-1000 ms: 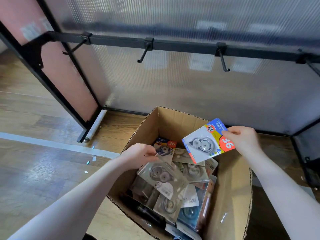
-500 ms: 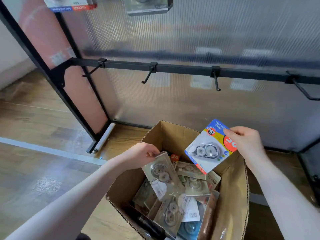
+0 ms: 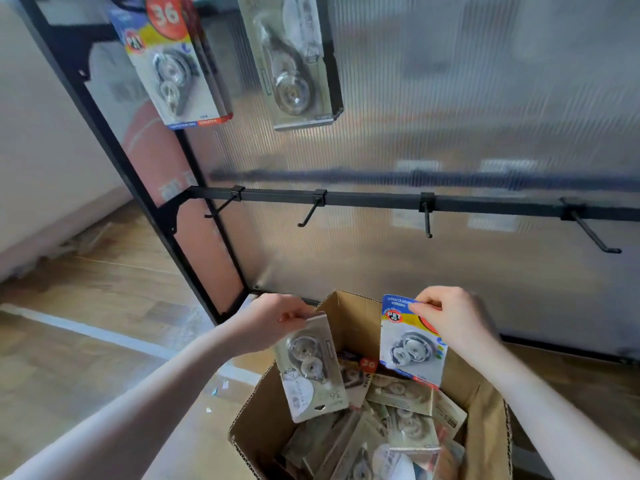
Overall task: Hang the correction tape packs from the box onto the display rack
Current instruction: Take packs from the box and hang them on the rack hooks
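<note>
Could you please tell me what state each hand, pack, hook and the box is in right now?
Left hand: pinching the beige pack, lifted above the box.
Right hand: pinching the colourful pack by its top.
Box: open, holding more packs.
Lower rail hooks: bare.
Upper packs: hanging on the rack.

Single view only, head-worn, wide-angle; straight lines bow toward the frame edges. Looks forward and down from standing height above an open cardboard box [image 3: 349, 327] on the wooden floor [image 3: 86, 306]. Both forearms enter from the bottom corners, left hand [image 3: 273, 322] and right hand [image 3: 453, 322] close below the lens, over the box. Straight ahead and near, the display rack [image 3: 381, 199] with its ribbed translucent back panel fills the upper frame. Its upper row of hung packs is cut off by the top edge. No second view to compare.
</note>
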Tool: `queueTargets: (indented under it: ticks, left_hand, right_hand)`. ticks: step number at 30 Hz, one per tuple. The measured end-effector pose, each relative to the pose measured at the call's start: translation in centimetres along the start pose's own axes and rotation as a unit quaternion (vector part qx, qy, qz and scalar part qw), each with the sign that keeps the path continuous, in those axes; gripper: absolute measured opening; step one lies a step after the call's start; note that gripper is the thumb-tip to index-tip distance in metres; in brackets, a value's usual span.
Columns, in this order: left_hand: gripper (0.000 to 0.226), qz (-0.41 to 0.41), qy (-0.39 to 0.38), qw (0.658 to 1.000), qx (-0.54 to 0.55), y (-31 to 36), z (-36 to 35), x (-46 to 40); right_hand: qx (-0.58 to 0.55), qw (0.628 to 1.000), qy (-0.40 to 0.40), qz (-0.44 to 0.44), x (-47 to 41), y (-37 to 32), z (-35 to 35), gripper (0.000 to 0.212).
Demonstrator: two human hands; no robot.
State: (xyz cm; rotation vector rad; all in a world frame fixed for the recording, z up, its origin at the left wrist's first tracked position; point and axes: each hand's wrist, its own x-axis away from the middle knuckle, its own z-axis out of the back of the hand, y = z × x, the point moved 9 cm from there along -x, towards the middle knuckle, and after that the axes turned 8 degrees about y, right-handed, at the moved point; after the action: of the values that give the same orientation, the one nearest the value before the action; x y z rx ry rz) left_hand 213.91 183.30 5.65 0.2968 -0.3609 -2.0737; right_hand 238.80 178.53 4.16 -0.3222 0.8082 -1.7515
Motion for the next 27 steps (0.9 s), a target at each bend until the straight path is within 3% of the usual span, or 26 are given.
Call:
queueTargets:
  ticks: [9, 17, 27]
  left_hand:
    - [0.014, -0.045, 0.096, 0.994, -0.019, -1.1, 11.4, 0.8]
    - [0.012, -0.116, 0.145, 0.982, -0.022, -5.3, 21.0, 0.2]
    - [0.014, -0.130, 0.199, 0.971, -0.007, -11.3, 28.6, -1.0]
  right_hand:
    - [-0.009, 0.985, 0.050, 0.162, -1.4, -14.2, 3.1, 0.016]
    - [-0.016, 0.972, 0.108, 0.207, -2.7, -27.3, 4.3, 0.013]
    - [-0.022, 0.954, 0.187, 0.232, -8.9, -39.9, 3.7, 0.011]
